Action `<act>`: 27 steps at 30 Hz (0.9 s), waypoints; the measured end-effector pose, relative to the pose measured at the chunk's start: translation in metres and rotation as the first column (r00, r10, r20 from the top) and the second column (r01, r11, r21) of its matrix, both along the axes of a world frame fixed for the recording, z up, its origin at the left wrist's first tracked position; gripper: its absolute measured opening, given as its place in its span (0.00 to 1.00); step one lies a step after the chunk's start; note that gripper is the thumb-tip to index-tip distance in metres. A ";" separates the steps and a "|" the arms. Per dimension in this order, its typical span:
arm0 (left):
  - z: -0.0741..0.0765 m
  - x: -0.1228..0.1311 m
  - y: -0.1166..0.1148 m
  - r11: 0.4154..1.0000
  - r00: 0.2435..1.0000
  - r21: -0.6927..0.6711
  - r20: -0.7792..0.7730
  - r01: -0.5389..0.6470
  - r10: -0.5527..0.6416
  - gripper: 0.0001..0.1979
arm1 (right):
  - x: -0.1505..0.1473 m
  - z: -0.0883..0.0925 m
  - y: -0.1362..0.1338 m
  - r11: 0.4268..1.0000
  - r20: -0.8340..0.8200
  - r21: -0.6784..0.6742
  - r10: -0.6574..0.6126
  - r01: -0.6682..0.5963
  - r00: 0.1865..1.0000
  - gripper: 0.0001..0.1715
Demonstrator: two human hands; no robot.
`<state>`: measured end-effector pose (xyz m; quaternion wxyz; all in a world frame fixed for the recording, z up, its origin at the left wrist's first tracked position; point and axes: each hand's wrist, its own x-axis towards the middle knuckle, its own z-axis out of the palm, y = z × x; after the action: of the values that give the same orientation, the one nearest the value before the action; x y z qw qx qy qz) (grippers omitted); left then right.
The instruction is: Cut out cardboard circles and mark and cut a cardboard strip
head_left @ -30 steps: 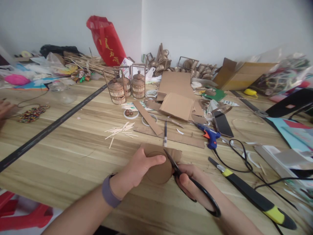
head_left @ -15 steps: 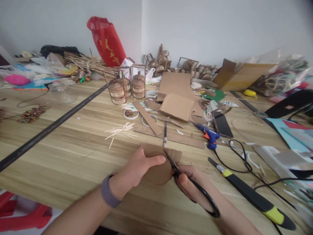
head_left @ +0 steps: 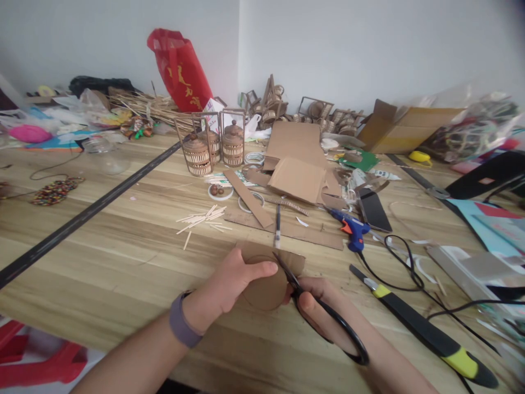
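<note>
My left hand [head_left: 241,273] grips a piece of brown cardboard [head_left: 266,290], its thumb lying across the top and its other fingers hidden. A round outline shows on the cardboard, partly cut along its right side. In my right hand [head_left: 315,306] is a pair of black scissors [head_left: 338,323], with the fingers through and around the handles. Their blades meet the cardboard's upper right part, beside the left thumb tip. Just beyond the cardboard lies a pen [head_left: 278,225].
A utility knife [head_left: 422,323] and a blue glue gun [head_left: 350,225] with a looping black cord lie at right. Thin wooden sticks [head_left: 200,219], tape rolls [head_left: 220,191], cardboard sheets [head_left: 295,178] and small lidded bamboo baskets [head_left: 233,145] stand or lie farther back.
Almost nothing differs. The scissor blades look slightly closer together, while both hands and the cardboard keep nearly the same place.
</note>
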<state>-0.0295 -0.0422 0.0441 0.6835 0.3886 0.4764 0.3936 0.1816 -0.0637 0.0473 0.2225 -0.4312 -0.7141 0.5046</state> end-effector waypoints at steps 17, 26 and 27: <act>0.003 0.000 0.002 0.999 0.999 0.019 0.004 0.046 -0.046 0.19 | 0.003 0.004 0.002 0.999 0.071 -0.042 0.025 -0.022 0.997 0.48; 0.006 -0.003 0.003 0.995 0.996 0.021 0.010 0.092 -0.093 0.20 | 0.006 0.006 0.002 0.996 0.053 -0.065 0.066 -0.062 0.996 0.47; 0.007 -0.003 0.003 0.995 0.995 0.022 0.003 0.096 -0.096 0.20 | 0.006 0.007 0.001 0.996 0.048 -0.063 0.067 -0.064 0.997 0.47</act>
<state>-0.0329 -0.0396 0.0513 0.6984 0.4174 0.4516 0.3663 0.1877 -0.0623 0.0541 0.1745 -0.4267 -0.7174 0.5224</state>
